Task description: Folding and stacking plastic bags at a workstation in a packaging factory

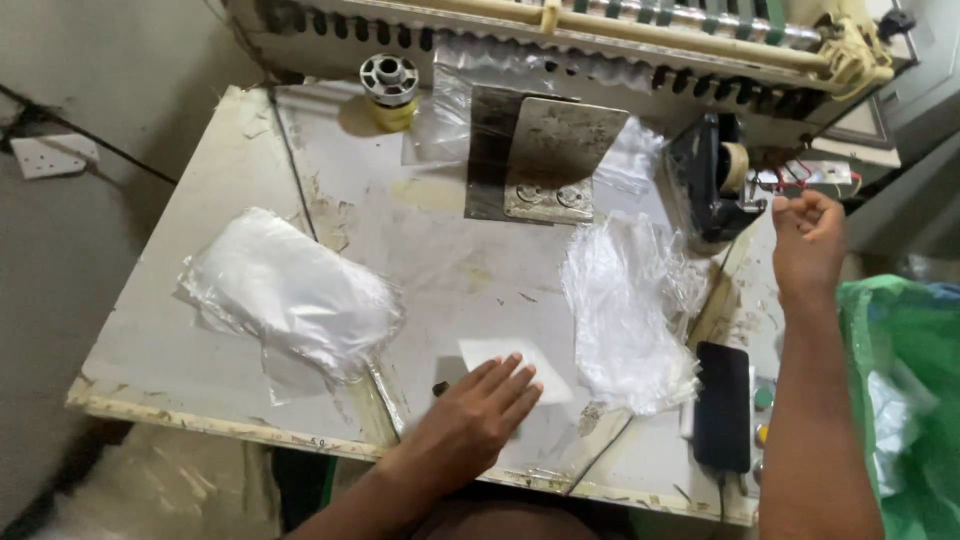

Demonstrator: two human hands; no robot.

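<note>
At the bottom centre of the frame, the left hand [478,413] lies palm down on the worn metal worktable [150,350], its forearm coming up from the lower edge. The fingers are stretched out flat and close together, their tips pressing on a small white sheet [520,362] that lies just left of the frame's middle. Nothing is gripped; the hand only rests on it.

Along the right side, the right forearm rises steeply from the bottom right corner to the right hand [808,243] in the upper right. Its fingers are curled in with thumb and forefinger pinched together; what they pinch, if anything, is too small to tell.

Just left of that forearm, a black phone [723,405] lies near the table's front edge. Between the two hands sits a crumpled pile of clear plastic bags [630,310], touching the white sheet's right corner. A second heap of clear bags [290,295] lies at centre left, well apart from the hand.

Further back, a black tape dispenser [708,180] stands beside the right hand, a metal plate [548,160] stands upright at top centre, and a spool [389,90] sits to its left.
</note>
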